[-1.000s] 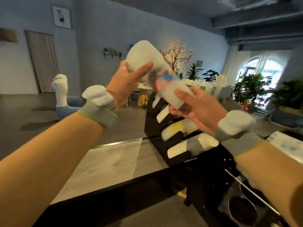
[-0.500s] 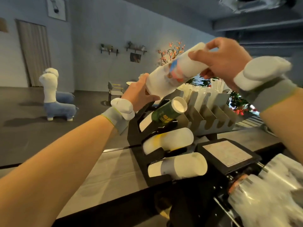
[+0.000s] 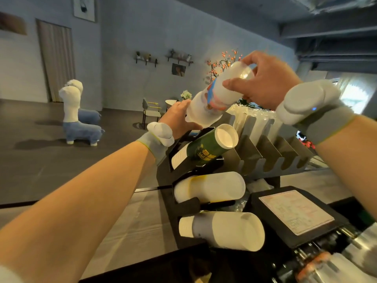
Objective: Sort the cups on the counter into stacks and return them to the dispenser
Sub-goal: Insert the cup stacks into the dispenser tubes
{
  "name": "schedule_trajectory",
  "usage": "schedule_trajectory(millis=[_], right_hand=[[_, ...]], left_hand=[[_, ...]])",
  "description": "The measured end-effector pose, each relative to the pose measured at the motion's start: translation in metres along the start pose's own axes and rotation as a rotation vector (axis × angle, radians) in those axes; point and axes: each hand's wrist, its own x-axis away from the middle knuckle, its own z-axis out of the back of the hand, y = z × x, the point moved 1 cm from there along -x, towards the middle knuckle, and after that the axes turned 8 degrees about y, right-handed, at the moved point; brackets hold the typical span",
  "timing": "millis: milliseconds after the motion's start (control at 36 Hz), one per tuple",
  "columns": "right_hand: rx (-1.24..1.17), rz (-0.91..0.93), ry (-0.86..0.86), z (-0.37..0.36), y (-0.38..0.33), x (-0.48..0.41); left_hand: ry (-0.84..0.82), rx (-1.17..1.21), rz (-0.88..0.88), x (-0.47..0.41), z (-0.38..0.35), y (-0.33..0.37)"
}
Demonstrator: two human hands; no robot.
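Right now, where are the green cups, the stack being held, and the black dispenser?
green cups [image 3: 204, 150]: head view, green printed side.
held stack [image 3: 201, 114]: head view, white lower half.
black dispenser [image 3: 166, 178]: head view, left side panel.

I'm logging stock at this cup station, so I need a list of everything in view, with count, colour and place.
held cup stack: one, white with blue-red print, tilted above the dispenser
dispenser: one, black, on the counter
green cup stack: one, green, upper slot
yellow-marked cup stack: one, white, middle slot
grey-banded cup stack: one, white and grey, lowest slot
slotted rack: one, grey metal, behind the dispenser
labelled box: one, black, right of the dispenser
counter: one, pale grey
alpaca figures: two, white and blue, floor at left
chair: one, grey, far floor
left hand: holds the held stack's lower end
right hand: fingers grip its upper end
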Motion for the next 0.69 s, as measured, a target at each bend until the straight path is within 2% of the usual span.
schedule_trajectory(millis=[222, 389, 583, 694], right_hand=[[-0.010, 0.054, 0.005, -0.016, 0.020, -0.005], [0.037, 0.087, -0.015, -0.013, 0.021, -0.010], [-0.100, -0.196, -0.031, -0.010, 0.030, -0.016], [-0.203, -0.273, -0.039, -0.009, 0.032, -0.017]], left_hand=[[-0.055, 0.007, 0.041, -0.012, -0.018, -0.008], [-0.020, 0.006, 0.057, -0.017, -0.031, -0.010], [0.047, 0.029, 0.056, -0.011, -0.044, -0.012], [0.053, 0.068, 0.038, -0.005, -0.045, -0.011]])
